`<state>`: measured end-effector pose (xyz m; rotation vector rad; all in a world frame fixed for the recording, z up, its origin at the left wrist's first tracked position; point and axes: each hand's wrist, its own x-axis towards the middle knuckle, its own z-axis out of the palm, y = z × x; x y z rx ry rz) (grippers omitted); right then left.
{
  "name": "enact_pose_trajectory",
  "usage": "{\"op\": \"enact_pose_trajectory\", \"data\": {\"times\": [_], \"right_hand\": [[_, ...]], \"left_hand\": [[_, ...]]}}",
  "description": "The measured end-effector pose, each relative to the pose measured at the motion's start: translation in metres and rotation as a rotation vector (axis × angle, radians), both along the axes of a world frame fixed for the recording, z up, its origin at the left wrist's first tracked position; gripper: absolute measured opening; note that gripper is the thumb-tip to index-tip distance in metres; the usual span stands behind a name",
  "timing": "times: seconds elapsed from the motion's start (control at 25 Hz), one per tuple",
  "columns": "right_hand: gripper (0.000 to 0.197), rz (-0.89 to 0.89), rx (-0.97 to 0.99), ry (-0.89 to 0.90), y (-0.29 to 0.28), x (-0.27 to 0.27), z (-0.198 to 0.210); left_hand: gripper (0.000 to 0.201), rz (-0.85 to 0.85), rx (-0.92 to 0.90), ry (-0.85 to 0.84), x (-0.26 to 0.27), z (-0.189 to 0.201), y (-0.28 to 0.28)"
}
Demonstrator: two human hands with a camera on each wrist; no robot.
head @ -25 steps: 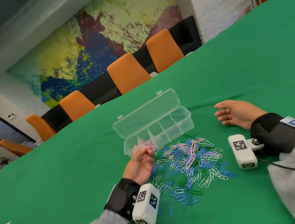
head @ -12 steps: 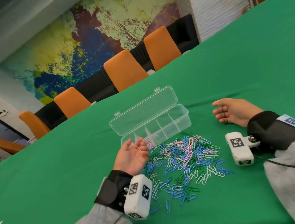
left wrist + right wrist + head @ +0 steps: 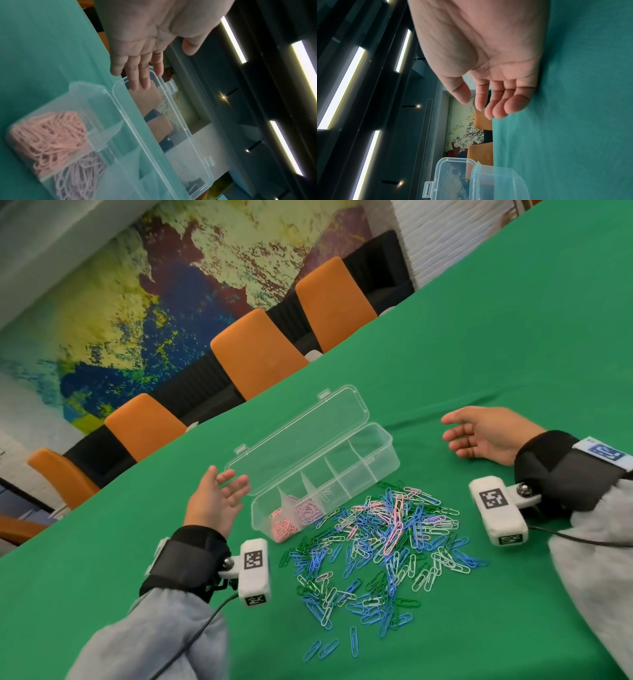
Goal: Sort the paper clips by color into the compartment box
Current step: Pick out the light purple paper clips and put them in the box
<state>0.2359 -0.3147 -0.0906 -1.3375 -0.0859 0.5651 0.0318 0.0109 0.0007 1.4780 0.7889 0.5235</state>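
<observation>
Pink and lilac paper clips (image 3: pixel 296 517) fill two compartments of the box (image 3: pixel 383 465); the mixed pile (image 3: pixel 383 546) remains on the counter (image 3: pixel 479 337). Both hands, left (image 3: pixel 214 501) and right (image 3: pixel 486 436), are empty, fingers relaxed.

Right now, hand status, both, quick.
Left hand: open, fingers spread, holding nothing.
Right hand: open, fingers relaxed, resting empty on the table.

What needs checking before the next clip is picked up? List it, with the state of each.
1. Compartment box lid open: ok.
2. Left hand free, fingers straight, holding nothing: ok.
3. Right hand idle, resting on the green table: ok.
4. Pink clips and lilac clips each in their own end compartments: ok.
5. Loose pile within reach beside the box: ok.
6. Contents of the third compartment: cannot tell.
</observation>
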Motion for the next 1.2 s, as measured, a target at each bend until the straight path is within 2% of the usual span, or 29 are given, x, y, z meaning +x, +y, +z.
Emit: {"op": "enact_pose_trajectory", "data": {"times": [0.08, 0.16, 0.24, 0.32, 0.36, 0.44, 0.52, 0.64, 0.76, 0.92, 1.0, 1.08, 1.2], "right_hand": [[0.008, 0.007, -0.009, -0.009, 0.001, 0.0, 0.0], [0.008, 0.004, -0.013, -0.014, 0.001, -0.001, 0.0], [0.008, 0.002, -0.017, -0.016, -0.001, -0.002, 0.0], [0.007, 0.005, -0.018, -0.018, -0.002, -0.003, 0.0], [0.007, 0.004, -0.018, -0.018, -0.001, -0.003, 0.0], [0.007, 0.004, -0.017, -0.018, -0.001, -0.003, 0.0], [0.008, 0.005, -0.015, -0.018, -0.001, -0.002, 0.001], [0.008, 0.01, -0.013, -0.02, 0.0, -0.002, 0.001], [0.008, 0.009, -0.015, -0.021, 0.0, -0.002, 0.001], [0.007, 0.008, -0.011, -0.025, 0.0, -0.003, 0.001], [0.007, 0.01, -0.007, -0.027, 0.0, -0.003, 0.002], [0.007, 0.01, -0.01, -0.028, 0.001, -0.003, 0.001], [0.008, 0.008, -0.021, -0.026, 0.001, -0.002, 0.001]], "left_hand": [[0.034, -0.009, 0.036, -0.064, -0.006, 0.007, -0.009], [0.024, -0.128, 0.152, -0.032, -0.009, 0.009, -0.03], [0.015, -0.408, 0.433, 0.17, -0.011, 0.006, -0.054], [0.011, -0.757, 0.817, 0.498, -0.013, -0.006, -0.072], [0.01, -0.888, 0.989, 0.647, -0.013, -0.014, -0.078], [0.01, -1.051, 1.203, 0.808, -0.014, -0.031, -0.082], [0.011, -1.101, 1.251, 0.881, -0.016, -0.044, -0.081], [0.019, -1.063, 1.282, 0.909, -0.02, -0.058, -0.077], [0.026, -1.058, 1.212, 0.905, -0.022, -0.063, -0.077], [0.027, -1.053, 1.145, 0.865, -0.024, -0.057, -0.077], [0.023, -1.039, 1.046, 0.816, -0.023, -0.051, -0.077], [0.014, -0.948, 0.745, 0.647, -0.017, -0.047, -0.079], [0.02, -0.691, 0.001, 0.266, -0.004, -0.049, -0.081]]}}
